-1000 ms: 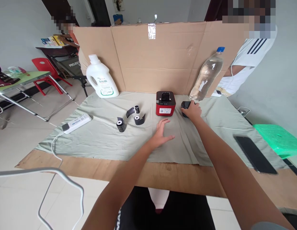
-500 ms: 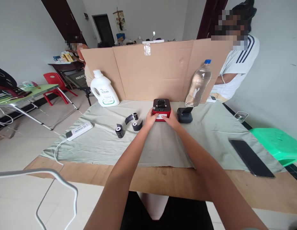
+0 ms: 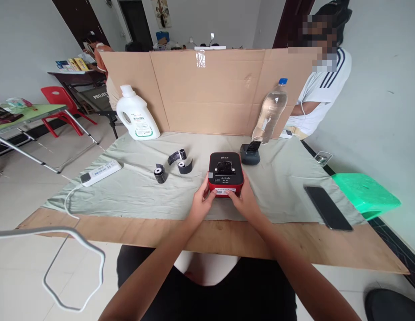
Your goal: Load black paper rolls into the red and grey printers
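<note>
A red box-shaped device with a black top (image 3: 225, 168), which looks like a small printer, is between my hands. A dark piece sits in the slot of its top, and a white label is on its near face. My left hand (image 3: 202, 199) grips its left side and my right hand (image 3: 243, 199) its right side, both thumbs on the near face. Just behind it to the right is a smaller black device (image 3: 250, 154) with a dark strip standing out of it. Left of my hands, several black rolls (image 3: 159, 174) lie partly unwound on the cloth.
A white jug (image 3: 139, 118) and a water bottle (image 3: 269, 113) stand before a cardboard screen (image 3: 207, 93). A power strip (image 3: 101, 173) lies at left, a dark phone-like slab (image 3: 327, 207) at right. Beyond the table are a green stool (image 3: 364, 194) and a person in white (image 3: 319, 100).
My hands have drawn the red device toward me, away from the smaller black one, and still hold it. The view has shifted slightly.
</note>
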Tool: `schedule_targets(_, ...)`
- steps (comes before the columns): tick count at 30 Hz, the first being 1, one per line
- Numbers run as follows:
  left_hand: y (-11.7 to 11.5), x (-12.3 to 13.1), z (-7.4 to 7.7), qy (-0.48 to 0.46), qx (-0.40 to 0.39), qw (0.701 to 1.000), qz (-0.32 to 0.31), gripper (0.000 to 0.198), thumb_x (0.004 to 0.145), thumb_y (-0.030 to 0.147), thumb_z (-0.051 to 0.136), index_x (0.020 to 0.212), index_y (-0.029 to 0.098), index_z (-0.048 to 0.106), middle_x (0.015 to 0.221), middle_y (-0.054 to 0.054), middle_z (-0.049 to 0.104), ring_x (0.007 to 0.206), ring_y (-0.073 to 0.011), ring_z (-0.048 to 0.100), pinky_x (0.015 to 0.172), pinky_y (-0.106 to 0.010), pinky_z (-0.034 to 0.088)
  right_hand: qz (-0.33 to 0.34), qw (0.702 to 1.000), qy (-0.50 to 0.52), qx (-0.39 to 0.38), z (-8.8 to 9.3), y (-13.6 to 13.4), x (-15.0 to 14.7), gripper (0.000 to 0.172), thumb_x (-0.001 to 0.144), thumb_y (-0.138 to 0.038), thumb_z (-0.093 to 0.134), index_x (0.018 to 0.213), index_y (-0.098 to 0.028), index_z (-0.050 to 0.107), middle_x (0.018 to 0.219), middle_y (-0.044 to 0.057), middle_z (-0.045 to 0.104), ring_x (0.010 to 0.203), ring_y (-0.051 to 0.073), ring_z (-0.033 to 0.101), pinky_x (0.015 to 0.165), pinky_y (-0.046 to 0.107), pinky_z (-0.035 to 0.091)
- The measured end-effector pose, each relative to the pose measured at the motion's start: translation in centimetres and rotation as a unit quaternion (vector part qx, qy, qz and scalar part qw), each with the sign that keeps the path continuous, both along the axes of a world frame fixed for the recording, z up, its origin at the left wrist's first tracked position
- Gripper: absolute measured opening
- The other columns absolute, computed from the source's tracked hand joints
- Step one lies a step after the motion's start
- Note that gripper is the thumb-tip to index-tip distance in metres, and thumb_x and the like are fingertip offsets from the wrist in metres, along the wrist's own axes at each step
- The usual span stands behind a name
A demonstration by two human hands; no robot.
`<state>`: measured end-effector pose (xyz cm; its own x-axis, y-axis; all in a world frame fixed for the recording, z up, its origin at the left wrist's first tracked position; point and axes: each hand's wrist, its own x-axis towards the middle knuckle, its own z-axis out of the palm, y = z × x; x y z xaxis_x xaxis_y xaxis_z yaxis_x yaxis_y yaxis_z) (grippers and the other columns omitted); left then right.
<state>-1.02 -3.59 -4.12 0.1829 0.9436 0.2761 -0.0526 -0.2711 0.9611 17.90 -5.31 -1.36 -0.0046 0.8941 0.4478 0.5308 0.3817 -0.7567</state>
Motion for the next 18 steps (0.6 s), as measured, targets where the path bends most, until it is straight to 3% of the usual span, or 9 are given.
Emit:
schedule_targets(5, -1.0, -0.4, -0.4, 0.044, 0.008, 0.999, 0.002, 0.068, 0.098, 0.047, 0.059, 0.160, 0.031, 0.036, 0.164, -0.004, 0.045, 0.150, -0.0261, 0.046, 0.125, -0.045, 0.043, -0.017, 1.000, 0.001, -0.004, -1.5, -0.8, -0.2, 0.087, 0.090, -0.039, 0.064, 0.164, -0.025, 0.021, 0.162, 0.016, 0.041, 0.150, 0.035, 0.042, 0.123, 0.060, 0.037)
schedule_targets(8, -1.1, -0.5, 0.1, 0.083, 0.061, 0.993, 0.061, 0.062, 0.098, 0.046, 0.059, 0.155, 0.030, 0.043, 0.160, -0.007, 0.049, 0.145, -0.0271, 0.052, 0.115, -0.045, 0.053, -0.039, 0.999, -0.020, 0.022, -2.2, -0.5, 0.1, 0.094, 0.086, -0.043, 0.069, 0.164, -0.026, 0.019, 0.159, 0.017, 0.043, 0.148, 0.036, 0.043, 0.121, 0.063, 0.039)
schedule_targets(12, -1.2, -0.6, 0.9, 0.214, 0.199, 0.942, 0.162, 0.039, 0.099, 0.041, 0.056, 0.135, 0.025, 0.060, 0.141, -0.011, 0.064, 0.135, -0.0288, 0.057, 0.111, -0.050, 0.049, -0.059, 0.994, -0.048, 0.081, -2.0, -0.7, 0.0, 0.090, 0.089, -0.043, 0.066, 0.164, -0.025, 0.021, 0.160, 0.017, 0.039, 0.151, 0.033, 0.039, 0.122, 0.058, 0.039)
schedule_targets(15, -1.0, -0.7, 1.2, 0.273, 0.250, 0.915, 0.162, 0.035, 0.100, 0.035, 0.052, 0.132, 0.023, 0.061, 0.136, -0.011, 0.066, 0.129, -0.0282, 0.059, 0.111, -0.049, 0.046, -0.063, 0.991, -0.080, 0.091, -1.4, -0.9, -0.1, 0.082, 0.089, -0.042, 0.065, 0.161, -0.025, 0.029, 0.161, 0.016, 0.040, 0.151, 0.034, 0.038, 0.124, 0.060, 0.035)
schedule_targets(18, -0.9, -0.6, 1.3, 0.305, 0.252, 0.905, 0.154, 0.040, 0.100, 0.034, 0.051, 0.137, 0.022, 0.058, 0.141, -0.012, 0.063, 0.128, -0.0288, 0.058, 0.110, -0.046, 0.045, -0.066, 0.990, -0.099, 0.078, -1.1, -0.8, 0.1, 0.081, 0.087, -0.043, 0.066, 0.159, -0.025, 0.035, 0.154, 0.016, 0.049, 0.145, 0.037, 0.044, 0.121, 0.063, 0.036)
